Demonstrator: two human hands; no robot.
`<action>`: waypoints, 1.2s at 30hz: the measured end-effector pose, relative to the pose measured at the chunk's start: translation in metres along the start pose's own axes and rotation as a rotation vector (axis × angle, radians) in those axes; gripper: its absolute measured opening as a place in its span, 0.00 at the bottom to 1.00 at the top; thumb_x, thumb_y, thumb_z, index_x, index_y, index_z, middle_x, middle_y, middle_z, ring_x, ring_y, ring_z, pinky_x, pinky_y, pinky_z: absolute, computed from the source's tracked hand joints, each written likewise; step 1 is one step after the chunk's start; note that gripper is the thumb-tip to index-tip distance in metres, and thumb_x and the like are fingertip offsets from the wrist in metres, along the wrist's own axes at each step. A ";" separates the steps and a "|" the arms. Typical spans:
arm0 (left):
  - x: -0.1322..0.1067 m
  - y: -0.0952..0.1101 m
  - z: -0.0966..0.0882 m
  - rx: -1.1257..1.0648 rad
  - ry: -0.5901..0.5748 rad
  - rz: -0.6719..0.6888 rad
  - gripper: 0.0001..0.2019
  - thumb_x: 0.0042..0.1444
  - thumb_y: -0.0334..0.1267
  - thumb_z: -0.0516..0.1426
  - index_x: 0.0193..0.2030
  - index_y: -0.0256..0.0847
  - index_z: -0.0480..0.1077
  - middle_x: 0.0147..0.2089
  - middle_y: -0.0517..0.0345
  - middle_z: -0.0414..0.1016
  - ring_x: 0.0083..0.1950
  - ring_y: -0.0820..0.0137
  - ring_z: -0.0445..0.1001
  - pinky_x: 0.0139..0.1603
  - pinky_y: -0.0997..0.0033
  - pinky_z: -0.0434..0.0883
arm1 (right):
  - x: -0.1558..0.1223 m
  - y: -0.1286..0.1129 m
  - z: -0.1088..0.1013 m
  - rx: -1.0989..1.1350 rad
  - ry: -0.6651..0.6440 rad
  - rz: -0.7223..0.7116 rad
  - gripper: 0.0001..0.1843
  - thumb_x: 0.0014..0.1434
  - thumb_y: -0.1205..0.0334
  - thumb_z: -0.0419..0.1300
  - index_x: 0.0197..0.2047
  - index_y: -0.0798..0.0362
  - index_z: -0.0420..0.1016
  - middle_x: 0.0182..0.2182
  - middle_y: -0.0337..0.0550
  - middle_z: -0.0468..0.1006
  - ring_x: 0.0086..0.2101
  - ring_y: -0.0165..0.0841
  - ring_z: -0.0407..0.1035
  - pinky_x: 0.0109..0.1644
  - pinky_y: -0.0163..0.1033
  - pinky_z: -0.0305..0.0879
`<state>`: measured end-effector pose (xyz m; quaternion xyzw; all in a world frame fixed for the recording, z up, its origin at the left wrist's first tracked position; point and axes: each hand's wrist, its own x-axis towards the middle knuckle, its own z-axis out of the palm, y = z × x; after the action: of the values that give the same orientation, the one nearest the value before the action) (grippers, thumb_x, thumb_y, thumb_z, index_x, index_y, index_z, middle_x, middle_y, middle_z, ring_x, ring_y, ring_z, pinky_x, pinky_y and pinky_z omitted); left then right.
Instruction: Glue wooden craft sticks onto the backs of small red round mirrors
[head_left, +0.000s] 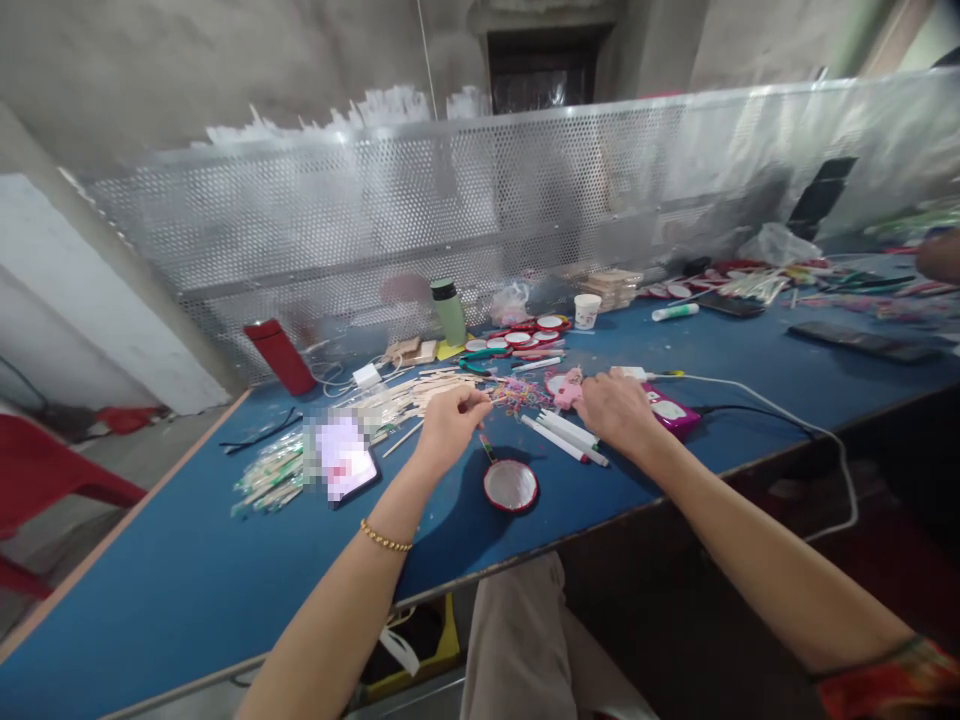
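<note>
My left hand (452, 425) is closed in a pinch over the blue table, beside a heap of colourful small rubber bands or loops (521, 396). What sits between its fingertips is too small to make out. To the right, my right hand (619, 410) has its fingers curled at the edge of a pink figure-shaped piece (566, 388), touching it. Several white markers (559, 437) lie between the hands. Nearer to me rests a round red-rimmed hand mirror (511, 485), its handle pointing away.
Thin wooden sticks (420, 395) are spread left of the heap. A phone (345, 455) lies by bundled sticks. Behind stand a red bottle (281, 358), a green bottle (448, 312) and a paper cup (586, 311). A purple device (675, 412) with cables sits right. Another person's hand (939, 257) shows far right.
</note>
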<state>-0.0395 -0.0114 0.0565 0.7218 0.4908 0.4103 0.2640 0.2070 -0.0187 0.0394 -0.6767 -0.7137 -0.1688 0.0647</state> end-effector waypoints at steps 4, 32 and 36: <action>-0.039 0.006 -0.009 0.032 -0.085 -0.044 0.04 0.53 0.35 0.59 0.31 0.38 0.75 0.23 0.61 0.73 0.25 0.73 0.69 0.28 0.74 0.64 | 0.003 -0.005 -0.006 -0.033 -0.094 -0.010 0.16 0.64 0.63 0.52 0.42 0.62 0.79 0.42 0.62 0.80 0.48 0.50 0.68 0.46 0.46 0.56; -0.105 -0.009 0.002 0.084 -0.168 0.120 0.07 0.60 0.36 0.57 0.36 0.42 0.76 0.35 0.55 0.81 0.38 0.69 0.77 0.40 0.72 0.70 | -0.058 0.029 -0.037 1.030 0.057 -0.066 0.31 0.60 0.31 0.50 0.41 0.51 0.73 0.32 0.46 0.80 0.32 0.36 0.71 0.35 0.38 0.64; -0.105 -0.008 0.003 0.113 -0.160 0.147 0.07 0.61 0.35 0.56 0.35 0.42 0.75 0.35 0.56 0.80 0.37 0.70 0.76 0.40 0.73 0.69 | -0.058 0.025 -0.027 1.143 0.024 -0.059 0.31 0.61 0.31 0.49 0.40 0.52 0.70 0.32 0.46 0.78 0.33 0.37 0.72 0.35 0.38 0.66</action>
<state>-0.0603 -0.1054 0.0134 0.8000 0.4364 0.3413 0.2304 0.2326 -0.0814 0.0497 -0.5121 -0.7094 0.2345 0.4238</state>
